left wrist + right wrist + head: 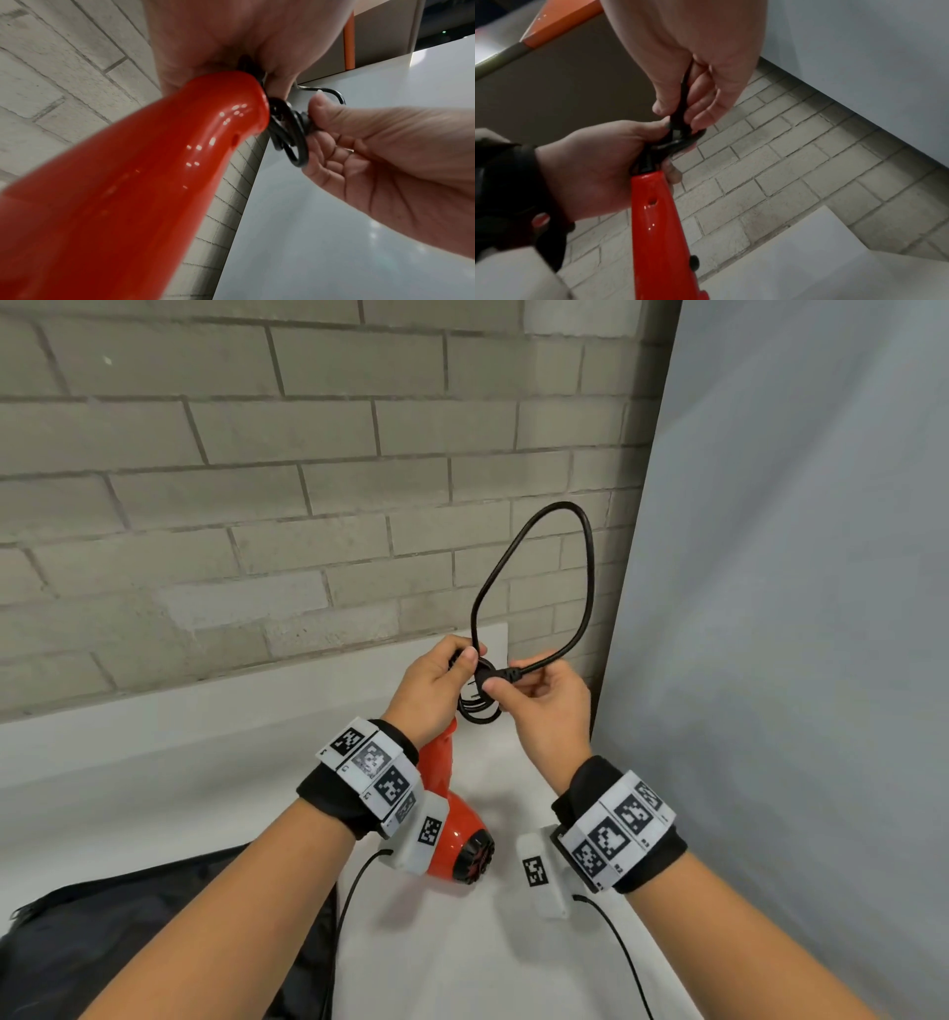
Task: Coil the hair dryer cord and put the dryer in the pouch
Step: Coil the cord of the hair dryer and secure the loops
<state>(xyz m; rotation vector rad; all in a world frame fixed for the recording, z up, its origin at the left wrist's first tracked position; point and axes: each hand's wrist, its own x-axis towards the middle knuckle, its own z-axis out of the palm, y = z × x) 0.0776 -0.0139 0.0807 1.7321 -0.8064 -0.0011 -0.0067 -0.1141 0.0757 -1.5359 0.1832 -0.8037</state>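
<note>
At frame centre, your left hand (pixel 431 683) grips the glossy red hair dryer (pixel 452 824) at its handle end along with coiled black cord (pixel 534 588), one loop rising toward the brick wall (pixel 205 480); your right hand (pixel 544 706) pinches the plug; black pouch (pixel 154 942) lower left

Take the hair dryer (pixel 452 819) as your landmark. Just left of it the black pouch (pixel 169 932) blocks the near table (pixel 154 762) corner. Behind it the brick wall (pixel 257 505) closes the way. To its right a grey backdrop (pixel 796 660) hems you in. Above it the cord (pixel 534 577) loop stands in the air.
</note>
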